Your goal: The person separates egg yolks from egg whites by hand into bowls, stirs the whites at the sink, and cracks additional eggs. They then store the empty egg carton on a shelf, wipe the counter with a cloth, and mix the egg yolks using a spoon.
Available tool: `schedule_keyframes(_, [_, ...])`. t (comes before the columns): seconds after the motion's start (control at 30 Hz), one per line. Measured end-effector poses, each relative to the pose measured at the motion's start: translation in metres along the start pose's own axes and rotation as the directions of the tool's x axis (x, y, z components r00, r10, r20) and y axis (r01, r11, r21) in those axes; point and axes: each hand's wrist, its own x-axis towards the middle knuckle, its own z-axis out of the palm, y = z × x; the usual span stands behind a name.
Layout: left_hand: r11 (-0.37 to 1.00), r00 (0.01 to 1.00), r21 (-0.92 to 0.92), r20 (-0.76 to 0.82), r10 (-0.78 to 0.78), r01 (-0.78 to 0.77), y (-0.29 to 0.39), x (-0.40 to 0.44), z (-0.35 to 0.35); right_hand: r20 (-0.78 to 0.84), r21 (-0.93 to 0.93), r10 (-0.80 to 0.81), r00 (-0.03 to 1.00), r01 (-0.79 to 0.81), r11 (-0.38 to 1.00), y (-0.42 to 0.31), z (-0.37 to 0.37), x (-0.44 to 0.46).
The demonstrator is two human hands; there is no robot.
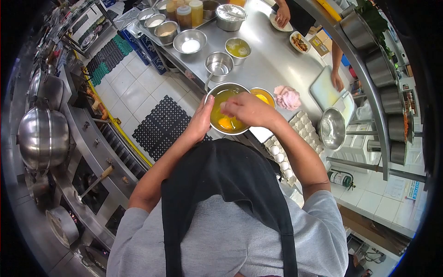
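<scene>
My left hand [200, 121] grips the left side of a metal bowl [236, 132], its thumb up along the rim. Inside the bowl are clear egg white and an orange egg yolk [225, 123]. Over the bowl hovers my right hand [251, 111], fingers curled together and slightly blurred; what they hold, if anything, is hidden. Partly behind that hand is a second bowl with yolks [262, 97]. An egg tray [302, 134] stands to the right, with several white eggs [279, 157] near its front.
Beyond the bowl are a metal saucepan [219, 64], a bowl of egg white [238, 48] and a bowl of white powder [190, 44]. A pink crumpled cloth [287, 97] lies right. Another person's hands are near a small plate [280, 24] and a cutting board [325, 87].
</scene>
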Motion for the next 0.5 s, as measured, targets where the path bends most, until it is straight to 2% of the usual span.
schedule_keyframes(0.07, [1.0, 1.0, -0.007, 0.0, -0.001, 0.001, -0.001, -0.001, 0.001, -0.053, 0.285, 0.145, 0.988, -0.124, 0.95, -0.009, -0.014, -0.005])
schedule_keyframes(0.1, [1.0, 1.0, -0.009, 0.003, 0.001, -0.001, 0.0, -0.001, 0.002, -0.056, 0.286, 0.145, 0.988, -0.124, 0.95, -0.007, -0.016, -0.005])
schedule_keyframes(0.17, [1.0, 1.0, -0.011, 0.006, 0.009, -0.009, 0.003, -0.002, 0.004, -0.03, 0.404, 0.237, 0.971, -0.205, 0.891, -0.003, -0.019, -0.006])
schedule_keyframes(0.37, [0.999, 0.999, 0.015, -0.007, 0.034, -0.034, -0.004, 0.005, 0.001, 0.077, 0.461, 0.355, 0.932, -0.349, 0.816, -0.004, -0.009, -0.01])
schedule_keyframes(0.5, [0.995, 0.995, -0.018, 0.024, 0.1, -0.1, -0.018, 0.015, -0.005, 0.114, 0.497, 0.354, 0.928, -0.362, 0.789, 0.014, 0.006, -0.001])
